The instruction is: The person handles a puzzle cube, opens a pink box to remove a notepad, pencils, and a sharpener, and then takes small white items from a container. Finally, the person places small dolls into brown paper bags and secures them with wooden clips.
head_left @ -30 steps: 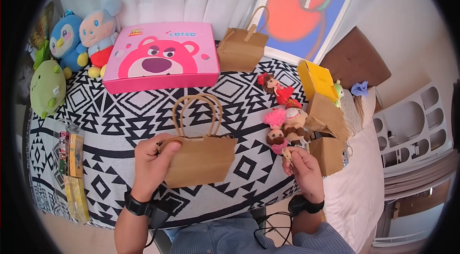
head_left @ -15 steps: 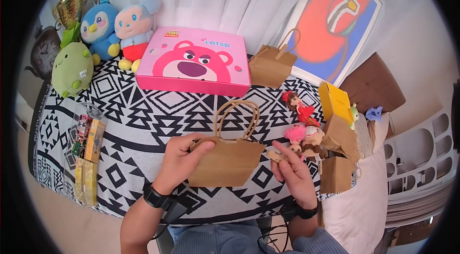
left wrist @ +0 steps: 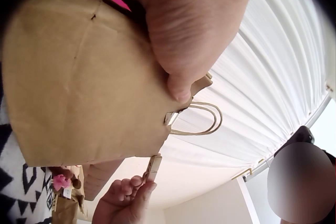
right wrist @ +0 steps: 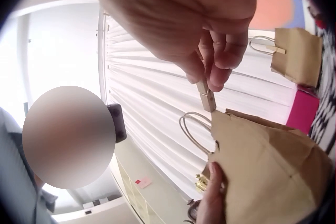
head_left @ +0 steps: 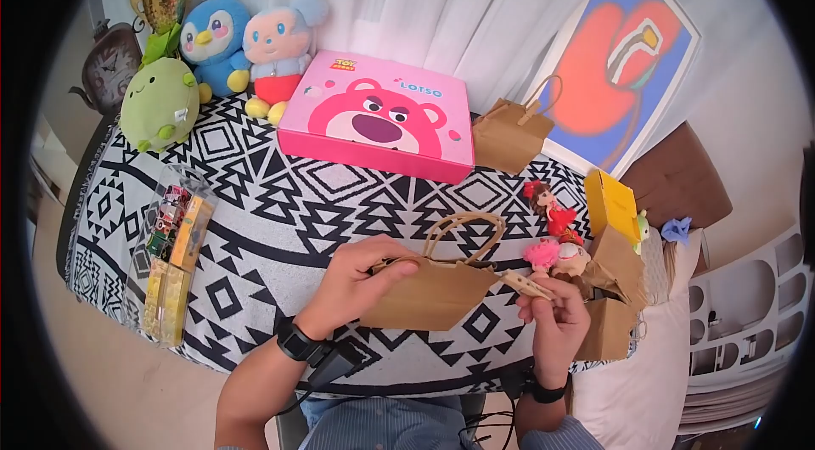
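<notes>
My left hand (head_left: pixel 361 284) grips a brown paper bag (head_left: pixel 433 297) at the left end of its top edge, thumb on the near side. The bag stands upright with its two twisted handles (head_left: pixel 463 233) pointing up. Between the thumb and fingers of my right hand (head_left: pixel 556 323) is a wooden clothespin (right wrist: pixel 207 98). Its tip points at the bag and, in the right wrist view, comes right up to the top corner opposite my left hand. The left wrist view has the clothespin (left wrist: pixel 154 167) at that same corner.
Behind the bag lies a pink Lotso box (head_left: pixel 373 119), with another paper bag (head_left: pixel 512 140) beside it. Plush toys (head_left: pixel 216 42) sit at back left, packaged items (head_left: pixel 174 263) at left. Dolls (head_left: pixel 556 212), a yellow box (head_left: pixel 611 208) and more paper bags (head_left: pixel 604 331) crowd the right.
My right hand has brought the clothespin from beside the dolls up to the bag's right top corner. The left hand keeps its grip on the bag. The head view has swung left.
</notes>
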A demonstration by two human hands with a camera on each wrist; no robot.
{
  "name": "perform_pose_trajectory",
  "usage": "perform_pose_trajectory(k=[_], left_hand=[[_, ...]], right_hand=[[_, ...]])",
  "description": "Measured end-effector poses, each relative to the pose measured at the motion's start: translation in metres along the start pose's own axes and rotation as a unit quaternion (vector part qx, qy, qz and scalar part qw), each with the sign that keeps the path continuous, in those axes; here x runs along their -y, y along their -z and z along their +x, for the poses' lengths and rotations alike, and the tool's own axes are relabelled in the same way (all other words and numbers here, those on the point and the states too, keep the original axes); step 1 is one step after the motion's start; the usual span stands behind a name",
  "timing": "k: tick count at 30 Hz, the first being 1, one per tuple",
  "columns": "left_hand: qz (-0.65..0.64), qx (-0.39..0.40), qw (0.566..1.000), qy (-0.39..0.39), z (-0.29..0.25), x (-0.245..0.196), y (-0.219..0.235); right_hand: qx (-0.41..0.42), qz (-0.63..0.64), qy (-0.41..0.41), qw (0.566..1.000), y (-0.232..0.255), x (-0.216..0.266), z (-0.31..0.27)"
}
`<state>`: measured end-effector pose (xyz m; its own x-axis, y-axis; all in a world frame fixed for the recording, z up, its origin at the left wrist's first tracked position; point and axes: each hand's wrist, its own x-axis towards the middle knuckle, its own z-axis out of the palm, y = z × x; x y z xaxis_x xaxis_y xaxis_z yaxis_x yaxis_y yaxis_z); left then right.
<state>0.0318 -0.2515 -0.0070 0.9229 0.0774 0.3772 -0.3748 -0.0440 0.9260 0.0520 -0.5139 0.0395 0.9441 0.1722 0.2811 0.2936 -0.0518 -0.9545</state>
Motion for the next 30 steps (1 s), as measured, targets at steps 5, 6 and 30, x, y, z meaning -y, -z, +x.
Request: perform_pose_trajectory(k=[5,6,30], left_hand=[[0.011,0.006,1.0,0.028,0.001,-0.006,0.001],[0.012,0.005,1.0,0.029,0.001,-0.008,0.001],[-0.003,0.06,0.997,-0.047,-0.001,-0.013,-0.003]], right_hand=[[-0.032,0.03,0.06,0.997,0.003,0.0,0.005],[-0.025,0.018,0.094,0.995,0.0,0.002,0.006],[0.153,-0.327,0.28,0.89,-0.03,0.048,0.03]])
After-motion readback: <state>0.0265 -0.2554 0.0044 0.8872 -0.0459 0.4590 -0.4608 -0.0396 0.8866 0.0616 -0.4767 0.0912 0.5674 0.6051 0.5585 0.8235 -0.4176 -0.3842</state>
